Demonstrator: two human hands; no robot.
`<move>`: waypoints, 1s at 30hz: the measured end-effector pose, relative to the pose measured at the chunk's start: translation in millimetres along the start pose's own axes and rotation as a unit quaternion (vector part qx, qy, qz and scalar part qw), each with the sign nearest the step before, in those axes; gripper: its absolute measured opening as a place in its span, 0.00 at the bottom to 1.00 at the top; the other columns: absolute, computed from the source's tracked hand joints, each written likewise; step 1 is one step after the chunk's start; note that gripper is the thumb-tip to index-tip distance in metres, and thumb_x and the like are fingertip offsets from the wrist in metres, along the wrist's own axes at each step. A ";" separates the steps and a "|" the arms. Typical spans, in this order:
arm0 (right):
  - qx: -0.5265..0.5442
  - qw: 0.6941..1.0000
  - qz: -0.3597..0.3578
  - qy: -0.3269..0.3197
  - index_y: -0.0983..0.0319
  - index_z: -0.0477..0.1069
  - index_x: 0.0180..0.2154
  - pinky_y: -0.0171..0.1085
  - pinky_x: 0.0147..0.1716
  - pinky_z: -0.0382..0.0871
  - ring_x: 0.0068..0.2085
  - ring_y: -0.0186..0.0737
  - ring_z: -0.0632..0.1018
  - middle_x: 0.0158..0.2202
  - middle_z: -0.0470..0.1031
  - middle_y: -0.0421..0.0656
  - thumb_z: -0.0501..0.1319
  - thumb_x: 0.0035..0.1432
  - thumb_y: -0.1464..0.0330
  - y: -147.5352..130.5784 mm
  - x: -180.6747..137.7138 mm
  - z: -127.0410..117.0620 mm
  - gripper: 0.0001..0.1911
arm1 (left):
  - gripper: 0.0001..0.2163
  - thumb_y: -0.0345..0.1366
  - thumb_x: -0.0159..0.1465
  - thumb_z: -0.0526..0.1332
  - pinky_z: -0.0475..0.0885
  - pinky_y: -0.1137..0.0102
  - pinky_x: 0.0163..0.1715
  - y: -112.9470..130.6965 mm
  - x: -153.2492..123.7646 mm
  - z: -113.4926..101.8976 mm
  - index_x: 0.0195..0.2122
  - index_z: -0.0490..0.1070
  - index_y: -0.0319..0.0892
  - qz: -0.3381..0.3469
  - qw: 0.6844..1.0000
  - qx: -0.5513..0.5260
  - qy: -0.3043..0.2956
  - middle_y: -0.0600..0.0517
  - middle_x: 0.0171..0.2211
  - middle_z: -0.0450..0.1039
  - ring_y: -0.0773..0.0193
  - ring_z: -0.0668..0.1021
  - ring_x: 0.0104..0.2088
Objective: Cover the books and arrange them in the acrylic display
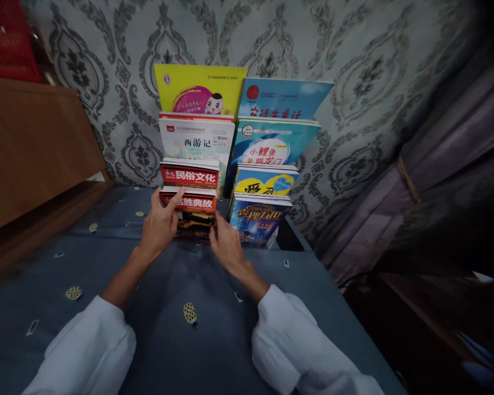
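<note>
At the front of the left row stands a book with a red title band and a dark picture [195, 222]. My left hand [160, 226] grips its left edge, with a finger reaching over the upper part of the cover. On the opposite edge, my right hand [227, 242] closes around the lower right side. Behind this book rise another red-banded book [191, 175], a white book [197, 140] and a yellow book [201, 82]. The right row has a dark blue book [260, 219] in front, then a yellow-and-blue book [267, 181] and two bluish books [275, 140] behind.
The books stand on a dark blue cloth [156, 329] with a pineapple print, against patterned wallpaper [164, 38]. A wooden cabinet [33, 148] is at the left, with a red item [8, 44] on top. A tied curtain [379, 203] hangs at the right.
</note>
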State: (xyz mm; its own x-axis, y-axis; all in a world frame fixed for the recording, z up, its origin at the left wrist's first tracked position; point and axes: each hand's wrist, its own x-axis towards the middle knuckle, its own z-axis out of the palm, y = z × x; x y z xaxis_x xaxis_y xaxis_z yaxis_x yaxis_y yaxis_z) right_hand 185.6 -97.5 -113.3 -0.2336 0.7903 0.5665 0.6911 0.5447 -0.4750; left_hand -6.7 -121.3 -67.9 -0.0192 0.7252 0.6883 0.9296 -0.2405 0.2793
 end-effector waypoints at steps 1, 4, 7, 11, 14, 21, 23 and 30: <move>0.005 1.000 0.003 -0.001 0.66 0.61 0.65 0.49 0.48 0.76 0.48 0.52 0.81 0.53 0.78 0.57 0.51 0.63 0.74 0.9 1.4 0.2 0.29 | 0.29 0.26 0.66 0.54 0.78 0.51 0.50 0.9 0.6 0.0 0.68 0.61 0.54 0.001 1.000 0.001 0.003 0.41 0.65 0.54 0.43 0.72 0.60; 0.027 0.999 0.020 -0.012 0.65 0.63 0.63 0.46 0.48 0.75 0.47 0.50 0.81 0.51 0.80 0.53 0.53 0.59 0.75 3.2 7.3 -0.9 0.30 | 0.30 0.26 0.65 0.55 0.80 0.55 0.47 2.5 2.5 0.7 0.67 0.62 0.57 0.004 1.000 0.020 0.007 0.43 0.65 0.56 0.46 0.75 0.56; 0.046 0.998 0.028 -0.013 0.63 0.67 0.61 0.44 0.46 0.75 0.44 0.49 0.81 0.47 0.82 0.50 0.54 0.57 0.76 4.6 9.8 -2.0 0.29 | 0.31 0.26 0.64 0.56 0.81 0.57 0.43 3.6 3.5 1.5 0.68 0.61 0.57 0.000 0.999 0.044 -0.001 0.43 0.66 0.55 0.47 0.77 0.53; 0.034 0.999 0.023 -0.008 0.63 0.67 0.61 0.44 0.44 0.76 0.42 0.49 0.81 0.46 0.81 0.51 0.53 0.58 0.75 4.5 3.6 -0.9 0.29 | 0.30 0.28 0.65 0.56 0.81 0.54 0.40 7.4 3.3 1.3 0.68 0.61 0.57 -0.020 0.998 0.064 -0.019 0.41 0.68 0.52 0.45 0.80 0.50; 0.014 0.999 0.031 -0.015 0.66 0.67 0.61 0.46 0.47 0.75 0.46 0.51 0.80 0.49 0.79 0.54 0.53 0.59 0.75 1.8 -1.4 -0.8 0.28 | 0.29 0.29 0.65 0.56 0.81 0.53 0.40 10.8 2.4 1.0 0.68 0.62 0.57 -0.025 0.997 0.067 -0.023 0.40 0.68 0.51 0.43 0.79 0.51; -0.023 0.998 0.053 -0.036 0.66 0.66 0.62 0.45 0.47 0.75 0.47 0.52 0.80 0.49 0.78 0.55 0.53 0.61 0.76 -7.7 -2.0 -3.1 0.27 | 0.28 0.28 0.66 0.56 0.81 0.53 0.44 11.1 -1.6 1.3 0.67 0.63 0.55 -0.025 0.999 0.029 -0.006 0.41 0.69 0.50 0.42 0.76 0.57; -0.031 0.997 0.057 -0.040 0.67 0.66 0.61 0.45 0.47 0.75 0.47 0.52 0.80 0.49 0.78 0.56 0.52 0.61 0.76 -8.1 -1.0 -3.3 0.27 | 0.28 0.28 0.65 0.57 0.81 0.54 0.45 11.1 -0.2 2.0 0.67 0.63 0.55 -0.025 1.000 0.018 -0.002 0.42 0.69 0.51 0.44 0.76 0.57; -0.003 0.998 0.057 -0.038 0.68 0.67 0.60 0.47 0.50 0.74 0.49 0.51 0.79 0.49 0.78 0.55 0.53 0.61 0.73 -5.2 1.1 -2.8 0.26 | 0.27 0.29 0.68 0.53 0.77 0.54 0.52 3.2 -4.7 8.8 0.68 0.61 0.53 -0.016 0.999 -0.032 0.026 0.44 0.71 0.51 0.46 0.72 0.62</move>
State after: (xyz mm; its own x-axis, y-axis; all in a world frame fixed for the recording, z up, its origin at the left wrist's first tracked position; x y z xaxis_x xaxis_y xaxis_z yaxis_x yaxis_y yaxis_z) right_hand 183.7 -100.3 -108.3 -0.2042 0.8664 0.4557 0.7205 0.4482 -0.5292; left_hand -0.3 -119.8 -76.1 -0.0688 0.6990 0.7118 0.9031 -0.2595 0.3421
